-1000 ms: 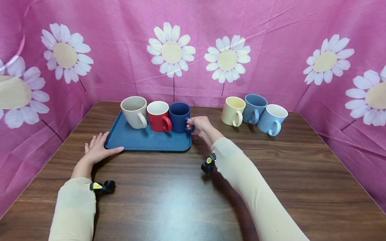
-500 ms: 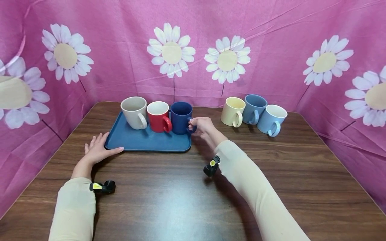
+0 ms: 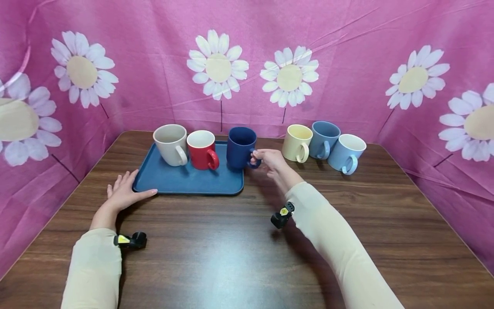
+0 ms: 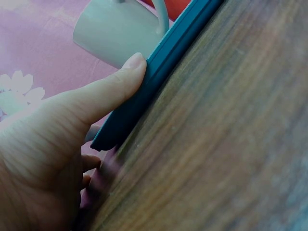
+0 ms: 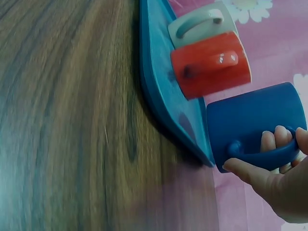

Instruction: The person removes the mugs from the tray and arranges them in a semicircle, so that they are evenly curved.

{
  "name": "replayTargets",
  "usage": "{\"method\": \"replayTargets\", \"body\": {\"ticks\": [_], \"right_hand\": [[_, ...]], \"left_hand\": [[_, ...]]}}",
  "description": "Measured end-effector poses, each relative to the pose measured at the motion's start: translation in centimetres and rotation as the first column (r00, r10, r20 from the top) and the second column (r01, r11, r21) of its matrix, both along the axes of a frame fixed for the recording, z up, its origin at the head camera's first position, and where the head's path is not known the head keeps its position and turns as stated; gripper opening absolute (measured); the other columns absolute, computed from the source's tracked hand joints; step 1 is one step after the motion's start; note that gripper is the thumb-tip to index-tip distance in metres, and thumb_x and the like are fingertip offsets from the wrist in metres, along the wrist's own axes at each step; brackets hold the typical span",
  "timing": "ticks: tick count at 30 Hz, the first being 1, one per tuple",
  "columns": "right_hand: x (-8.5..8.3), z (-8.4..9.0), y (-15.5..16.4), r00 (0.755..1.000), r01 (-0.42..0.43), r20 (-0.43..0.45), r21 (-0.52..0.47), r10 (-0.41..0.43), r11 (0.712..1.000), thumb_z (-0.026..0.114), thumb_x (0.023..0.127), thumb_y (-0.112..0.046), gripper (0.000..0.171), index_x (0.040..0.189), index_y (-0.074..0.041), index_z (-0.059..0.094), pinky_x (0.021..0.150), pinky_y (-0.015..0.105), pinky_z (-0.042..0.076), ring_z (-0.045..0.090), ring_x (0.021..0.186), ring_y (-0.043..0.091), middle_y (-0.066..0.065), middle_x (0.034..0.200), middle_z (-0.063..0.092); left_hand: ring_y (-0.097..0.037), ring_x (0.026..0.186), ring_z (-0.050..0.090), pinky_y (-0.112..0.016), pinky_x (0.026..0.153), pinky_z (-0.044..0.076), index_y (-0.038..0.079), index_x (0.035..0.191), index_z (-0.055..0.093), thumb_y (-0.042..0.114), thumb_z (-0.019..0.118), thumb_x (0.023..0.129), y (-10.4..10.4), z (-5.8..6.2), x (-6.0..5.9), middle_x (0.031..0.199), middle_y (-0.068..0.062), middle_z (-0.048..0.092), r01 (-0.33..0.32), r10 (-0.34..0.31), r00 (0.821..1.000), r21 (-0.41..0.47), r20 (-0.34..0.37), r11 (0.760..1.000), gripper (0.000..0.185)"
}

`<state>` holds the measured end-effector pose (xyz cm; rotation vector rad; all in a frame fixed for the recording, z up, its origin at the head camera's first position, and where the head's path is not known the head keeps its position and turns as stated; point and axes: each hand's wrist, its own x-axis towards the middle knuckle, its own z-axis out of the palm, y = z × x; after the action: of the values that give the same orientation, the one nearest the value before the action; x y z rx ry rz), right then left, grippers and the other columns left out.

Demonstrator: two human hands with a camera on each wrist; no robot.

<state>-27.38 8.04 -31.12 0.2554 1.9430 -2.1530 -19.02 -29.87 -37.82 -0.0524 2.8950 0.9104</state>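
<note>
Head view, right hand: right hand (image 3: 270,161) had its fingers hooked through the handle of the navy mug (image 3: 241,147), which was lifted clear of the blue tray (image 3: 185,182) and hung above the tray's right rim.
Head view, left hand: left hand (image 3: 124,194) lay flat on the wooden table (image 3: 216,249), fingers straight, thumb along the tray's near left corner, gripping nothing.
Head view, tray load: beige mug (image 3: 170,143) and red mug (image 3: 202,149) stood upright side by side at the tray's far edge.
Head view, off the tray: cream mug (image 3: 296,142), grey-blue mug (image 3: 324,139) and light blue mug (image 3: 346,153) stood in a close cluster on the table to the right, before the pink daisy cloth (image 3: 347,43).
Left wrist view: thumb (image 4: 103,94) pressed straight against the tray's rim (image 4: 159,67); beige mug (image 4: 115,29) showed beyond it.
Right wrist view: fingers (image 5: 276,139) curled round the handle of the navy mug (image 5: 255,120), its base off the tray (image 5: 163,86) by the corner; red mug (image 5: 211,65) and beige mug (image 5: 202,24) sat behind.
Progress, as a judgement: one mug appeared to be leaving the tray, two remained on it, three already stood on the table; which way the mugs travelled could not be told for certain.
</note>
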Motion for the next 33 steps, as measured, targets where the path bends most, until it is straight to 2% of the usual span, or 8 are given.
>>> {"method": "replayTargets", "body": {"ticks": [4,9,11,18,20,27,30,33], "right_hand": [[-1.6,-1.8,1.6,1.000,-0.006,-0.027,-0.046,0.005,0.999,0.058,0.080,0.000,0.009,0.087,0.004,0.061,0.072,0.036,0.047,0.056,0.057,0.013,0.004,0.064,0.058],[-1.1,-1.4,3.1,0.999,-0.026,-0.043,-0.056,0.023,0.998,0.054,0.082,0.001,0.008,0.077,0.000,0.060,0.064,0.030,0.047,0.056,0.057,0.012,0.003,0.063,0.058],[-1.2,-1.5,3.6,0.999,-0.011,-0.034,-0.009,0.011,1.000,0.052,0.084,-0.001,0.009,0.078,-0.002,0.059,0.065,0.030,0.047,0.055,0.058,0.011,0.002,0.063,0.057],[-5.9,-7.0,7.1,0.999,-0.006,-0.034,-0.108,0.003,0.994,0.062,0.078,-0.004,0.009,0.082,0.004,0.062,0.060,0.031,0.049,0.058,0.059,0.017,0.008,0.066,0.059],[-6.5,-7.6,7.8,1.000,0.003,-0.027,-0.117,-0.006,0.993,0.063,0.077,-0.005,0.011,0.082,0.005,0.062,0.061,0.032,0.049,0.058,0.059,0.018,0.009,0.066,0.059],[-2.9,-4.1,7.8,0.999,0.048,0.021,-0.078,-0.046,0.996,0.053,0.083,-0.001,0.008,0.078,0.000,0.060,0.060,0.029,0.049,0.056,0.055,0.011,0.003,0.063,0.058],[-2.4,-3.8,8.4,0.998,0.057,0.039,-0.112,-0.053,0.992,0.053,0.082,0.000,0.012,0.072,-0.002,0.061,0.057,0.032,0.048,0.056,0.054,0.012,0.005,0.062,0.058],[-1.5,-3.0,8.6,0.997,0.066,0.049,-0.066,-0.063,0.996,0.052,0.083,-0.002,0.015,0.071,-0.005,0.059,0.062,0.034,0.046,0.056,0.056,0.012,0.003,0.061,0.058]], "left_hand": [[-0.047,0.120,-0.012,-0.063,0.086,-0.011,0.000,0.137,0.001,0.055,0.057,0.073,-0.1,-0.1,0.0,0.135,-0.033,-0.003,0.001,-0.001,1.000,0.000,0.003,1.000,0.102],[-0.047,0.120,-0.012,-0.063,0.086,-0.012,0.000,0.137,0.001,0.056,0.057,0.072,-0.2,-0.3,0.1,0.135,-0.033,-0.003,0.002,-0.002,1.000,0.004,0.001,1.000,0.102],[-0.046,0.120,-0.012,-0.063,0.086,-0.012,0.000,0.137,0.001,0.056,0.057,0.072,-0.2,-0.3,0.1,0.135,-0.033,-0.003,0.002,-0.002,1.000,0.006,0.001,1.000,0.102],[-0.047,0.120,-0.011,-0.064,0.086,-0.011,0.000,0.137,0.002,0.057,0.057,0.072,-0.3,-0.3,0.0,0.135,-0.033,-0.003,-0.001,0.001,1.000,-0.009,-0.005,1.000,0.102],[-0.048,0.120,-0.011,-0.064,0.086,-0.011,0.000,0.137,0.002,0.057,0.057,0.072,-0.3,-0.4,0.0,0.135,-0.034,-0.003,-0.002,0.002,1.000,-0.011,-0.007,1.000,0.103],[-0.048,0.120,-0.011,-0.064,0.085,-0.011,-0.001,0.137,0.002,0.057,0.057,0.071,-0.4,-0.2,-0.1,0.134,-0.034,-0.003,-0.001,0.001,1.000,-0.012,-0.010,1.000,0.103],[-0.048,0.120,-0.011,-0.064,0.085,-0.011,-0.001,0.137,0.002,0.057,0.057,0.072,-0.3,-0.2,-0.1,0.134,-0.034,-0.003,0.000,0.000,1.000,-0.009,-0.009,1.000,0.103],[-0.048,0.120,-0.011,-0.064,0.085,-0.011,-0.001,0.137,0.002,0.056,0.057,0.072,-0.2,-0.2,-0.1,0.134,-0.034,-0.003,0.002,-0.002,1.000,-0.009,-0.011,1.000,0.103]]}}
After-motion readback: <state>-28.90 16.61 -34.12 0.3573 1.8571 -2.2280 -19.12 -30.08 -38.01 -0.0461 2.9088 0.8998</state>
